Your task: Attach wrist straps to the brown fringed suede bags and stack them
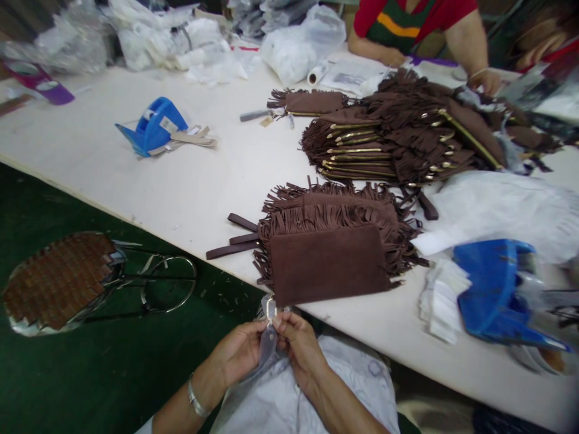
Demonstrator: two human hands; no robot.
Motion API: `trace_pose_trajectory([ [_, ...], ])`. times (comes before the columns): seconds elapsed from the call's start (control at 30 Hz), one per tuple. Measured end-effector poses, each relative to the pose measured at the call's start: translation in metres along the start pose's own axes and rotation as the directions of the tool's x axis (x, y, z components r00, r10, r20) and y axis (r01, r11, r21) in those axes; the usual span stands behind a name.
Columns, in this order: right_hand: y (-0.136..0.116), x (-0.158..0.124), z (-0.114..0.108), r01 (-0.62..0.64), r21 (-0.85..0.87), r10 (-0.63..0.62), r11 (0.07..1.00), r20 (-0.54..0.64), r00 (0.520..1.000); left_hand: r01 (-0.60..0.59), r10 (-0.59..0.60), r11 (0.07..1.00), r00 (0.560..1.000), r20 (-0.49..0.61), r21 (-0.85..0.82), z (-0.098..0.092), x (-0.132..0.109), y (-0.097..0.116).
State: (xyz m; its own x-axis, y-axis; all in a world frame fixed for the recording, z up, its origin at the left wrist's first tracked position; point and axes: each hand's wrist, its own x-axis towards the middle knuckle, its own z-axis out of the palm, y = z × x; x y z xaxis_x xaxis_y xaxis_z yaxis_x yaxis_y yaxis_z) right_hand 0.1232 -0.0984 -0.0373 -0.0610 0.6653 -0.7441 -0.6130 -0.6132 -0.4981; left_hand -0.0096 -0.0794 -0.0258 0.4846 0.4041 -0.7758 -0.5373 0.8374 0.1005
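Note:
My left hand (242, 351) and my right hand (296, 343) meet below the table edge, both pinched on a small clear plastic bag (270, 337) with a pale tag at its top. White wrapping (289, 398) lies in my lap under them. Just above my hands, a brown suede fringed pouch (328, 262) rests on top of a short stack at the edge of the white table (190, 193), with brown straps (233, 238) sticking out to its left.
A big heap of brown fringed pouches (402, 138) lies at the far right, where another person's hands (486, 78) work. Two blue tape dispensers (154, 126) (495, 292), white plastic bags (303, 42) and a woven stool (58, 280) on the green floor are around.

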Motion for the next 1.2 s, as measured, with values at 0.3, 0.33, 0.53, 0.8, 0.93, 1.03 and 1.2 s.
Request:
trace_pose_trajectory([
  [0.3, 0.005, 0.002, -0.003, 0.008, -0.034, -0.009, 0.999, -0.012, 1.0, -0.061, 0.075, 0.992, 0.99, -0.122, 0.112, 0.002, 0.004, -0.003],
  [0.33, 0.005, 0.003, -0.003, 0.017, -0.037, -0.017, 0.999, -0.015, 1.0, -0.062, 0.076, 0.992, 0.989, -0.13, 0.107, 0.002, 0.004, -0.003],
  [0.53, 0.005, 0.002, -0.003, 0.052, -0.066, -0.054, 0.996, -0.026, 0.998, -0.014, 0.021, 0.997, 0.995, -0.1, 0.076, -0.012, 0.011, -0.004],
  [0.8, -0.001, -0.002, 0.0, 0.071, -0.066, -0.072, 0.995, -0.01, 0.997, 0.054, -0.07, 0.985, 0.993, 0.091, 0.161, -0.027, 0.018, 0.012],
  [0.93, 0.0, -0.001, 0.0, 0.074, -0.074, -0.075, 0.995, -0.012, 0.997, 0.072, -0.089, 0.98, 0.992, 0.09, 0.185, -0.033, 0.024, 0.015],
  [1.03, 0.002, 0.0, -0.001, 0.07, -0.072, -0.071, 0.995, -0.011, 0.997, 0.06, -0.075, 0.981, 0.995, 0.073, 0.185, -0.034, 0.025, 0.012],
  [1.2, 0.004, 0.003, -0.001, 0.055, -0.069, -0.054, 0.996, 0.012, 0.998, 0.035, -0.041, 0.993, 0.998, 0.049, 0.11, -0.031, 0.022, 0.004],
])
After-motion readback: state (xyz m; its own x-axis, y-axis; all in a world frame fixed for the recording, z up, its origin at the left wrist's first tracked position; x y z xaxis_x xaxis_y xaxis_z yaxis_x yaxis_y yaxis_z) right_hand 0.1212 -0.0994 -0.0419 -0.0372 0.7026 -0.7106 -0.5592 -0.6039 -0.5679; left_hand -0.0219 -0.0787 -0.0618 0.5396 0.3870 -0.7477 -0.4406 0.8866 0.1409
